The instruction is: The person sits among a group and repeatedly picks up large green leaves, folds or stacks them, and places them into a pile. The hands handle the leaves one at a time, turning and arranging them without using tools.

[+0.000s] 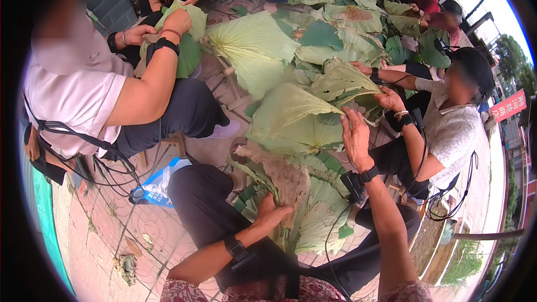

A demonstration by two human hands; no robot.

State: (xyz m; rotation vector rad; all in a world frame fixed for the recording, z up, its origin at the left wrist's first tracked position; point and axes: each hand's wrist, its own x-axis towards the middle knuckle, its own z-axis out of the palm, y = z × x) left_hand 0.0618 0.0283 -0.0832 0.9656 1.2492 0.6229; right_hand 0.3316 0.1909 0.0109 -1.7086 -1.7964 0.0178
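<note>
My left hand (271,213) is closed on the edge of a dry, brownish lotus leaf (288,176), with the thumb pointing right. That leaf lies over a fan of greener lotus leaves (321,212) between my knees. Farther forward, my right hand (356,137) is raised, its fingertips pinching the edge of a large pale green lotus leaf (296,114). This leaf stands tilted up, partly folded, above others in the pile. Both my wrists wear black bands with small black devices.
A person (447,117) on the right grips another leaf, close to my right hand. Someone on the left (84,95) handles folded leaves. The leaf heap (352,50) stretches away between more seated people. A blue-white bag (162,184) lies by my left knee; cables hang near both neighbours.
</note>
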